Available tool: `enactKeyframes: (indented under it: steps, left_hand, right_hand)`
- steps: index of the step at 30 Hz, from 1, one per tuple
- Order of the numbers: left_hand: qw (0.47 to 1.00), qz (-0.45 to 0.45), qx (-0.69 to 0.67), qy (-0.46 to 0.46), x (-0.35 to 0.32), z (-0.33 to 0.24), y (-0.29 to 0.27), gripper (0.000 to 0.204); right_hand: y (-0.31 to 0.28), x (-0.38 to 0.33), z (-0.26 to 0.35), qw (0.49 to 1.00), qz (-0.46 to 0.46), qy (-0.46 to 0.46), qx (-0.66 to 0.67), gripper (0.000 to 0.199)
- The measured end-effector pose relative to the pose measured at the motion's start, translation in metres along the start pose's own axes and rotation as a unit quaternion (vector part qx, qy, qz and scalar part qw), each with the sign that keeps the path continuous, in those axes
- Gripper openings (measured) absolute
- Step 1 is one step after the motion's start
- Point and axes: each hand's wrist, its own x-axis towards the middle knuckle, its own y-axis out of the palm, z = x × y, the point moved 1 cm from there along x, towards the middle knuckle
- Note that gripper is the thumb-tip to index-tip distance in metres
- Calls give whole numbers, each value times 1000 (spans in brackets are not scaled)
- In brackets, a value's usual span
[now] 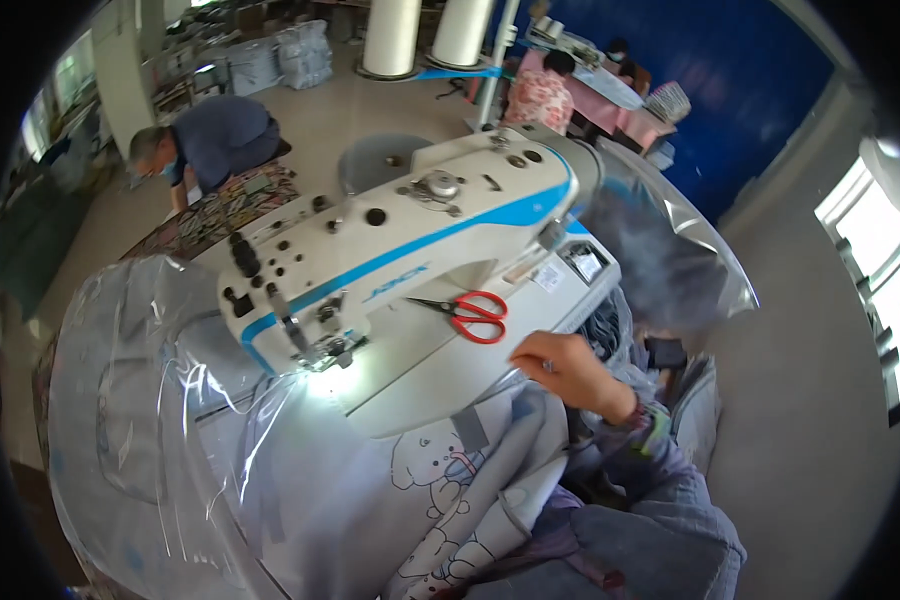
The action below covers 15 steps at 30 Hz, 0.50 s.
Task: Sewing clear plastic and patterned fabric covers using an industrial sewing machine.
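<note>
My right hand (568,372) hovers over the right end of the sewing machine bed, its fingers curled together. What they hold, if anything, is hidden. Just to its upper left, apart from it, a pair of scissors (478,318) with red handles lies on the bed. The white and blue sewing machine (410,240) has its lamp lit at the needle end. Grey fabric (355,480) printed with a cartoon puppy hangs over the near edge, partly folded on the right. Clear plastic sheeting (140,400) lies next to it at the left. My left hand does not show.
Two white thread cones (392,40) stand behind the machine. A plastic-covered bundle (660,240) sits at the right, near a wall (790,330). A person in dark clothes (220,140) bends over at far left; another in a patterned top (540,100) sits at a table behind.
</note>
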Motion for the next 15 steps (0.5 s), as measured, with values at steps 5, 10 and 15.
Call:
enactKeyframes:
  steps: [5, 10, 15]
  left_hand:
    - [984, -2, 120, 133, 0, -17, 37, 12]
    - [974, -3, 134, 182, 13, -17, 61, 10]
    - [950, -88, 131, 270, 15, -13, 82, 19]
  right_hand:
    - [32, -2, 8, 996, 89, -27, -6, 11]
    - [34, -22, -10, 996, 93, -13, 13, 13]
    - [27, -32, -9, 997, 67, -31, 21, 14]
